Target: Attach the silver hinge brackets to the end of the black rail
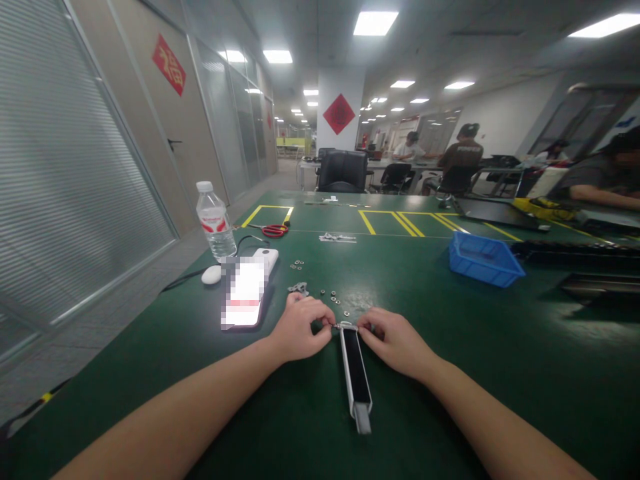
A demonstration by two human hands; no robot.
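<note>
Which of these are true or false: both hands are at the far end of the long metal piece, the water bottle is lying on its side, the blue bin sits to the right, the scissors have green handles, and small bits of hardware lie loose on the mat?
1. Both the left hand and the right hand are at the far end of the long metal piece. True.
2. The water bottle lies on its side. False: it stands upright, to the left.
3. The blue bin sits to the right on the green mat. True.
4. The scissors have green handles. False: the handles are red.
5. Small washers or nuts lie loose on the mat just beyond the hands. True.
</note>
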